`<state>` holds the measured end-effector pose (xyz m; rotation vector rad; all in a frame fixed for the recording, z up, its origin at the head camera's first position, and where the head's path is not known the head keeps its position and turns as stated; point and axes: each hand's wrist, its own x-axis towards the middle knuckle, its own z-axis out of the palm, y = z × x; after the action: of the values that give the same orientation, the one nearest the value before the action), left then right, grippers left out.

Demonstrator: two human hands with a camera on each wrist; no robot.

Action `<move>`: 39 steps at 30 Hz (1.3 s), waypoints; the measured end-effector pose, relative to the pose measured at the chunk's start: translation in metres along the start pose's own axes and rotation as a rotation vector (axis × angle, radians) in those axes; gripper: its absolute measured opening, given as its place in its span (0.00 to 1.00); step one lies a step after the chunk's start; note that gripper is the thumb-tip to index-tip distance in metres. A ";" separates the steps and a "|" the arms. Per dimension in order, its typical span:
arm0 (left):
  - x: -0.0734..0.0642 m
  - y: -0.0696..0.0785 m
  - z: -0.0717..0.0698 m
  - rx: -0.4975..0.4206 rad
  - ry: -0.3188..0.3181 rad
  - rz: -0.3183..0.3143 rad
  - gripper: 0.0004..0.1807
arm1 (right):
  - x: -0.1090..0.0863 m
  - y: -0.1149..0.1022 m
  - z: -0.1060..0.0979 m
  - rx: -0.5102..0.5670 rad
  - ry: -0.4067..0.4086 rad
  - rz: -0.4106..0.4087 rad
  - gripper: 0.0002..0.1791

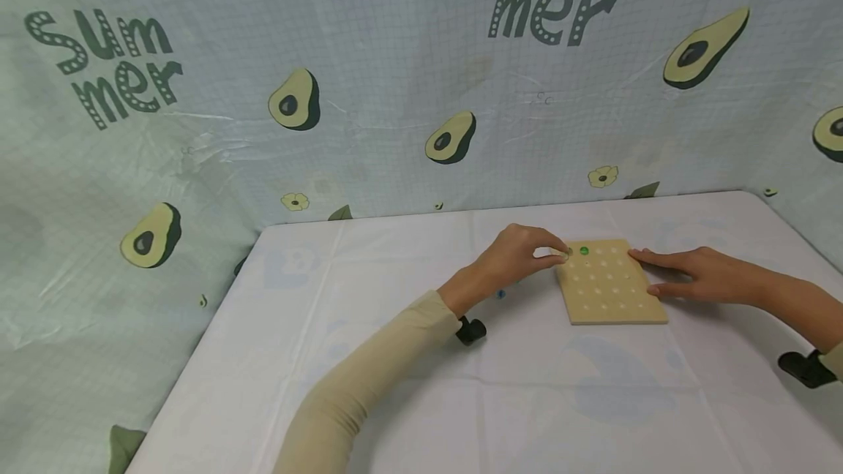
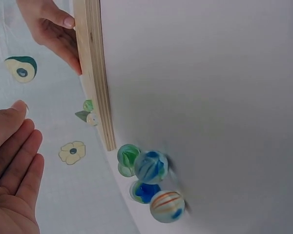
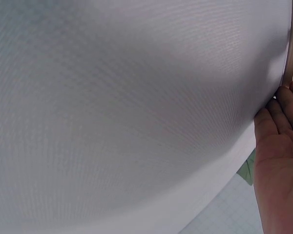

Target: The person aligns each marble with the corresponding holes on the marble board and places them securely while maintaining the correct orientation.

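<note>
A square wooden board (image 1: pixel 609 284) with rows of shallow hollows lies on the table. A green marble (image 1: pixel 584 250) and a pale clear marble (image 2: pixel 92 119) sit at its far left corner. My left hand (image 1: pixel 520 251) is at that corner, thumb and index fingertips pinching a small clear marble, mostly hidden by the fingers. My right hand (image 1: pixel 711 275) rests along the board's right edge with fairly straight fingers, thumb at the near side and fingertips further back. Beside the board, left of it, lie a blue marble (image 2: pixel 151 166), a green marble (image 2: pixel 129 155) and a white orange-striped marble (image 2: pixel 167 206).
A dark blue marble (image 2: pixel 145 192) lies among the loose ones, which my left hand and wrist mostly cover in the head view. The white-covered table (image 1: pixel 421 401) meets a hanging sheet (image 1: pixel 369 57) printed with avocados at its back and left.
</note>
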<state>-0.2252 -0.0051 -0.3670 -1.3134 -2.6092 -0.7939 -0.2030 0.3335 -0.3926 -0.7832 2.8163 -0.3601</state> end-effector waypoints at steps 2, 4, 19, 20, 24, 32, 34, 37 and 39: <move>0.002 0.001 0.001 0.000 -0.001 0.004 0.13 | 0.000 0.000 0.000 0.000 0.001 -0.002 0.39; 0.003 0.001 0.002 0.010 -0.004 0.003 0.13 | 0.000 0.000 0.000 0.000 0.000 -0.004 0.39; 0.008 0.000 0.003 0.070 -0.080 0.003 0.13 | 0.000 0.001 0.000 -0.003 -0.007 0.000 0.40; 0.008 0.000 0.004 0.070 -0.081 0.005 0.13 | 0.000 0.001 0.000 -0.003 -0.008 0.000 0.40; 0.010 -0.002 0.006 0.071 -0.083 0.012 0.13 | 0.000 0.001 0.000 0.001 -0.010 0.007 0.40; 0.019 -0.002 0.012 0.068 -0.092 0.000 0.12 | 0.000 0.002 0.001 0.010 -0.018 0.013 0.40; 0.022 -0.001 0.013 0.069 -0.096 -0.007 0.12 | 0.001 0.001 0.001 0.012 -0.020 0.014 0.40; 0.027 0.001 0.014 0.071 -0.097 -0.011 0.13 | 0.001 0.000 0.000 0.009 -0.016 0.008 0.40; 0.030 0.002 0.015 0.073 -0.098 -0.015 0.13 | 0.001 0.000 -0.001 0.006 -0.010 0.002 0.40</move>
<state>-0.2407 0.0251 -0.3693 -1.3462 -2.6981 -0.6453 -0.2043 0.3334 -0.3916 -0.7792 2.8049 -0.3632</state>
